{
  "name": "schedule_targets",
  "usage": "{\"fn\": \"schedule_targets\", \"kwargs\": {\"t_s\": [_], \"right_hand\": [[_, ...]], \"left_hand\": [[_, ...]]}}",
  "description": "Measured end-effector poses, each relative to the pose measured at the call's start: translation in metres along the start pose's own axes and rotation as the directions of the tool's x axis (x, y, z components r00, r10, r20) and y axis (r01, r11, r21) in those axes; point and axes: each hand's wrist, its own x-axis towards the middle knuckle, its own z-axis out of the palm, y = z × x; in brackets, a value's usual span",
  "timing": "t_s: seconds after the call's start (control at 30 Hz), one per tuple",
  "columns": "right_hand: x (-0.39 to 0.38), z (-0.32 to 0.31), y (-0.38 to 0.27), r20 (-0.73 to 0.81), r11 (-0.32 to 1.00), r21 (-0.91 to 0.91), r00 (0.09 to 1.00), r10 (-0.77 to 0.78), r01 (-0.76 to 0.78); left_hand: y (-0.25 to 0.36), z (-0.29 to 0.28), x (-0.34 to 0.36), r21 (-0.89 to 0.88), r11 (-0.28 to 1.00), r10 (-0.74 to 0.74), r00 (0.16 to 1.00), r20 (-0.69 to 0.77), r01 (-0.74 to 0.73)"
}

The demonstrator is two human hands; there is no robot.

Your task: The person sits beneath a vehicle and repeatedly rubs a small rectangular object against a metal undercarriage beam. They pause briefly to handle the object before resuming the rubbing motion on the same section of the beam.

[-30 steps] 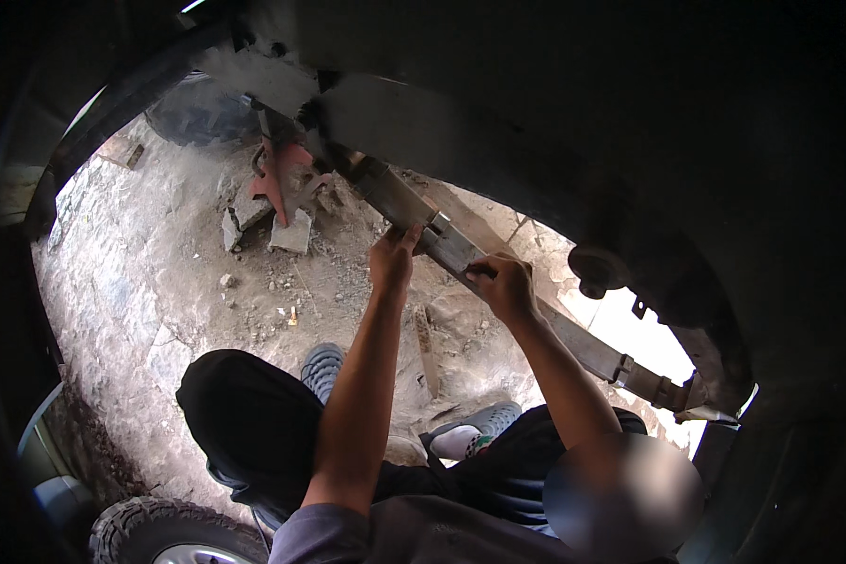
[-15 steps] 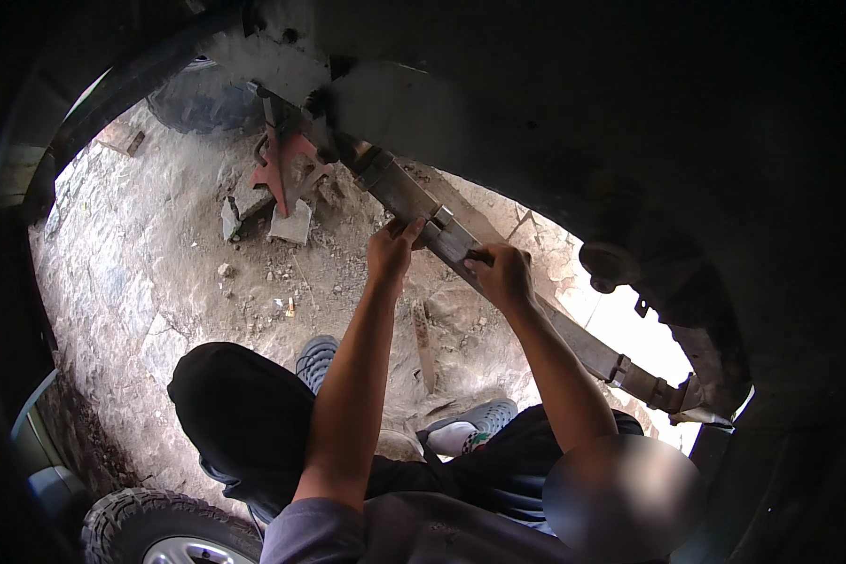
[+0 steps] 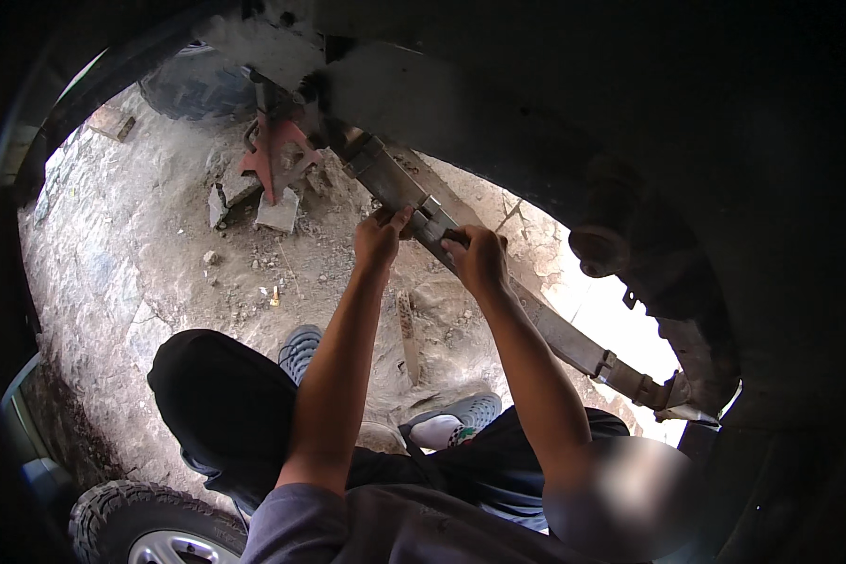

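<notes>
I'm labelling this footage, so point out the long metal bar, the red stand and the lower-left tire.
Long metal bar [image 3: 566,339]: head view, on its middle stretch.
Red stand [image 3: 267,167]: head view, on its nearer leg.
Lower-left tire [image 3: 113,523]: head view, on its dark sidewall.

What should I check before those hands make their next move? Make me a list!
1. Left hand touching the bar: ok, its thumb lies along the edge.
2. Right hand at the bar: ok, nearer its lower-right end than the left.
3. What the right fingertips pinch: cannot tell; something small and dark shows there.
4. Hands covered: not ok, both are bare.
5. Red stand apart from the hands: ok, it is beyond the left one.
6. Stand firmly holding something up: cannot tell, its top is in shadow.
</notes>
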Motion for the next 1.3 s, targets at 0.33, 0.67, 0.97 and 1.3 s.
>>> {"fn": "schedule_targets", "kwargs": {"t_s": [0.33,0.67,0.97,1.3], "right_hand": [[0.021,0.017,-0.009,-0.111,0.99,0.076,0.988,-0.108,0.116],[-0.016,-0.001,0.02,-0.043,0.997,0.014,0.996,-0.072,0.073],[0.012,0.011,-0.029,-0.082,0.996,0.089,0.996,-0.021,0.029],[0.008,0.008,-0.009,-0.014,0.996,0.083,1.0,0.024,-0.022]], "left_hand": [[-0.005,0.002,0.007,0.089,0.995,-0.035,0.998,-0.061,0.04],[0.014,-0.009,-0.007,0.182,0.972,-0.153,0.988,0.001,0.15],[-0.013,-0.016,0.007,-0.084,0.991,-0.098,0.994,0.052,0.103],[0.011,-0.009,-0.008,0.203,0.966,-0.147,0.986,-0.073,0.159]]}}
